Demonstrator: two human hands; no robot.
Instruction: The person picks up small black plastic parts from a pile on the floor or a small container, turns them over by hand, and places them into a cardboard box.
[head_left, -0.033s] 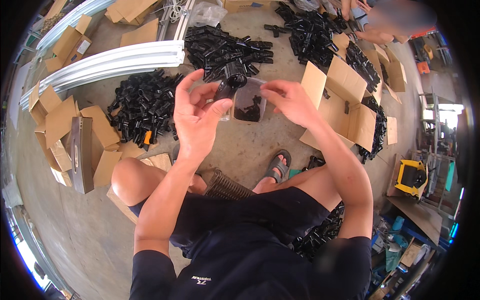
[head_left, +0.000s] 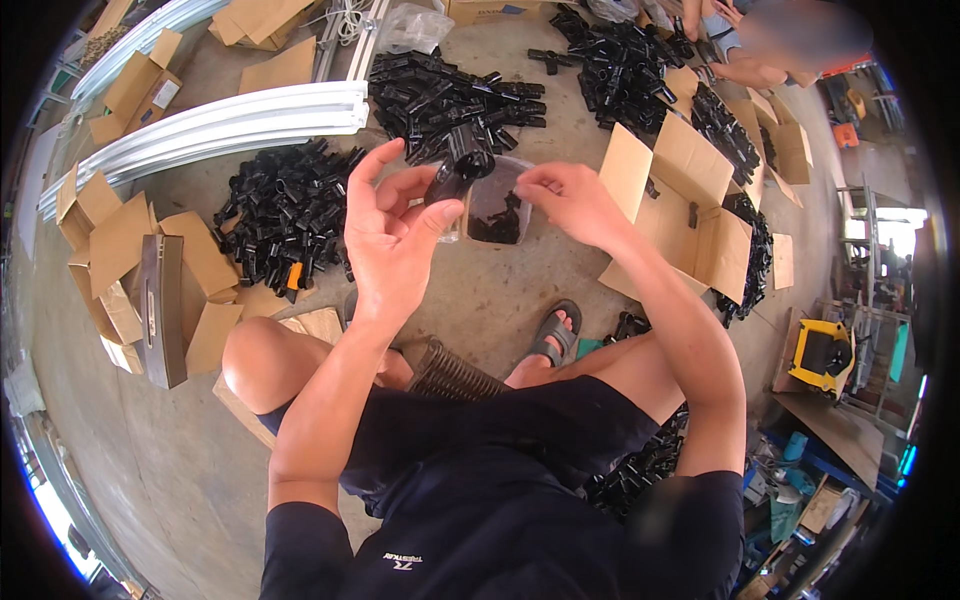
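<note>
Raised in front of me, my left hand (head_left: 393, 240) grips a black plastic pipe fitting (head_left: 462, 165) between thumb and fingers. The fitting is tilted, and a round open end shows. To its right, my right hand (head_left: 580, 205) is closed in a pinch near the fitting, not touching it. Whatever its fingertips hold is too small to make out. Below and behind both hands stands a clear plastic tub (head_left: 482, 243) with small black pieces in it, on the floor.
Piles of black fittings lie at the left (head_left: 285, 205), the far middle (head_left: 430, 95) and the far right (head_left: 620, 65). An open cardboard box (head_left: 668, 225) stands at right. White metal rails (head_left: 230, 125) extend at far left. Another person (head_left: 745, 70) sits at the far right.
My right hand has shifted very slightly to the left and down, nearer the fitting. The left hand and the fitting are almost unmoved.
</note>
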